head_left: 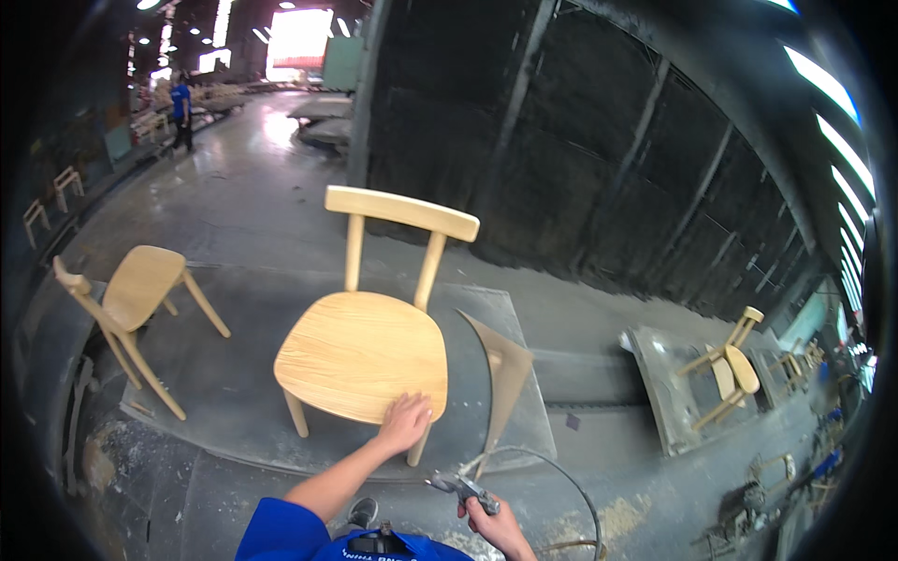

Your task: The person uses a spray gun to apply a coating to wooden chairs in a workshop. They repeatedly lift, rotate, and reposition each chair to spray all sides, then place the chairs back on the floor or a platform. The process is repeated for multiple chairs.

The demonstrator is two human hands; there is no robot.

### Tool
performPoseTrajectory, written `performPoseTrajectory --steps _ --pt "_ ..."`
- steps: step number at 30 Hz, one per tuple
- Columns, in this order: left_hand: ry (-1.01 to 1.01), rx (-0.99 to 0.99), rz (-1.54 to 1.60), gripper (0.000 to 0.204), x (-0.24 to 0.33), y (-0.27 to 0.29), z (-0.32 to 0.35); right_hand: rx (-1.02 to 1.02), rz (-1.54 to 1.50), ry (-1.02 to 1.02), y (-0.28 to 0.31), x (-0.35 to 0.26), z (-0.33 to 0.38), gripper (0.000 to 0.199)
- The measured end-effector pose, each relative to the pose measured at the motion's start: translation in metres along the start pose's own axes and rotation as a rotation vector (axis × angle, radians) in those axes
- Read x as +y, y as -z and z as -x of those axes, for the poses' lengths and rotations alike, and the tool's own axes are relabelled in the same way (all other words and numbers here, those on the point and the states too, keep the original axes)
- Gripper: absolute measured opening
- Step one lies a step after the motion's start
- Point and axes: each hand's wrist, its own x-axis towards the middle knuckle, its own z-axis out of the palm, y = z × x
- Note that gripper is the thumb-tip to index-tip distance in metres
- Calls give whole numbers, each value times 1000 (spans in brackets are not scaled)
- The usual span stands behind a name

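Observation:
A light wooden chair (365, 351) stands upright in front of me with its backrest on the far side. Flat on the near right part of its seat lies my left hand (405, 423), fingers stretched out and touching the wood. Low in the view, my right hand (494, 525) is wrapped round the handle of a metal spray gun (460, 486). The gun points left, just below the chair's near right leg. A thin dark hose (571, 479) loops up and away to the right of the gun.
The chair stands on a grey board (224, 411). Another wooden chair (142, 290) is at the left, and a flat brown panel (505, 369) lies at the right. More chairs (734, 365) stand on a far-right platform (659, 393). A dark wall (580, 140) rises behind; a person (181, 112) is far left.

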Motion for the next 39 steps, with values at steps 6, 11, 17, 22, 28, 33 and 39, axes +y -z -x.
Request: performPoseTrajectory --steps 6,11,17,22,28,33,39 --pt "-58 -221 -289 55 -45 -20 -61 81 210 -132 -25 -21 -16 28" --pt "-190 -5 -323 46 -113 -4 -79 154 160 -166 -35 -39 -15 40" --pt "143 68 -740 52 -225 108 -79 154 231 -143 -36 -59 2 48" --pt "543 148 -515 68 -265 156 -83 174 233 -90 -44 -52 2 50" --pt "784 -127 607 58 -335 189 -95 188 169 -73 -53 -44 6 45" --pt "936 42 611 62 -336 177 -79 140 41 -185 -48 -48 0 47" --pt "965 244 899 59 -315 187 -7 108 -100 -213 -33 -63 -31 52"
